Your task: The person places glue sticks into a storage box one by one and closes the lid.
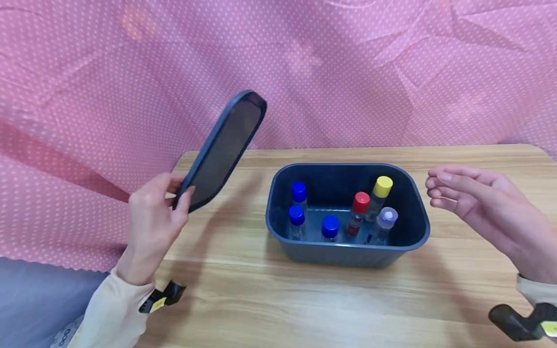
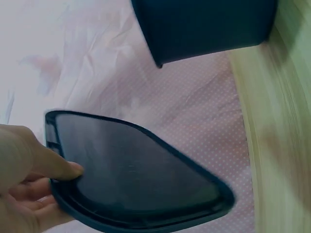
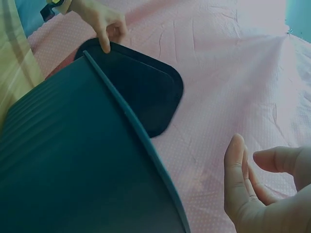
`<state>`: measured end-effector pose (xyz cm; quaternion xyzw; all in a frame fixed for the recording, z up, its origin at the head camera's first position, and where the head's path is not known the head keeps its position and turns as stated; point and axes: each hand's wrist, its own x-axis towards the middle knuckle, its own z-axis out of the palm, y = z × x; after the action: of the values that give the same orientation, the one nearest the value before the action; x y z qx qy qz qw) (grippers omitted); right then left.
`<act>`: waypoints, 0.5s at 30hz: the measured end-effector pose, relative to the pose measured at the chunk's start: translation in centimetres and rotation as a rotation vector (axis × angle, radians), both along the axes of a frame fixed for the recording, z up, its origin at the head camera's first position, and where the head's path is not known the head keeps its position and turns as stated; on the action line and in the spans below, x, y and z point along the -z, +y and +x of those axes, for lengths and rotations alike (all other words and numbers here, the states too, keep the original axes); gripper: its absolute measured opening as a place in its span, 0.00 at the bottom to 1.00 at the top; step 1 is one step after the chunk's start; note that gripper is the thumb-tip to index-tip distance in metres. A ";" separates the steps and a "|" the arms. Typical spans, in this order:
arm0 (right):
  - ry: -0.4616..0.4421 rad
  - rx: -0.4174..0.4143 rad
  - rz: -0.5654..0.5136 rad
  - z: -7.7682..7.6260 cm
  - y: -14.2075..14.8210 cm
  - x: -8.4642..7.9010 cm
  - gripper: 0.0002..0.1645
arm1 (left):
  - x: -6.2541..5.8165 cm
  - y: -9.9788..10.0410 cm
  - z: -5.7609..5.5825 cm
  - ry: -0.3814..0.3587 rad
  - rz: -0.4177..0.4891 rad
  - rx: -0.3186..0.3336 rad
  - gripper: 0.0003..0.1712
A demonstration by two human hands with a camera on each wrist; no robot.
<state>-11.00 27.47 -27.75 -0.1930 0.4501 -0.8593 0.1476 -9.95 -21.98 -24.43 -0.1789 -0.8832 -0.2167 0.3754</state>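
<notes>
My left hand (image 1: 156, 212) pinches one end of a dark lid (image 1: 228, 145) between thumb and fingers, holding it tilted up above the table, left of the bin. The lid has a raised rim around a flat, smoky panel (image 2: 126, 165). In the middle stands a dark blue-grey plastic bin (image 1: 344, 253) with its top uncovered. Inside are small clear bottles: three with blue caps (image 1: 330, 226), one with a red cap (image 1: 360, 202), one with a yellow cap (image 1: 383, 186) and one with a translucent cap (image 1: 387, 217). My right hand (image 1: 487, 208) hovers right of the bin, fingers loosely bent, holding nothing.
The bin stands on a light wood-grain table (image 1: 330, 304). Behind and to the left hangs a pink cloth (image 1: 304, 72) with white dots. A black wrist camera (image 1: 163, 296) is strapped to the left sleeve, another (image 1: 522, 321) to the right.
</notes>
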 end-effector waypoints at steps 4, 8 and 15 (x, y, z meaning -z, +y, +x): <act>0.020 -0.003 0.038 -0.2 -1.0 -0.9 0.23 | 0.2 1.4 -0.5 0.114 -0.012 0.104 0.08; 0.025 -0.001 0.070 -0.5 -2.2 -1.7 0.22 | 0.4 2.6 -0.8 0.219 -0.125 0.186 0.10; 0.017 -0.003 0.104 -1.0 -4.3 -2.6 0.20 | 0.1 4.7 -1.5 0.463 -0.394 0.330 0.11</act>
<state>-11.98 23.20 -25.16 -0.1929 0.4953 -0.8327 0.1550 -11.47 -17.23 -24.56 -0.4329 -0.7585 -0.0537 0.4841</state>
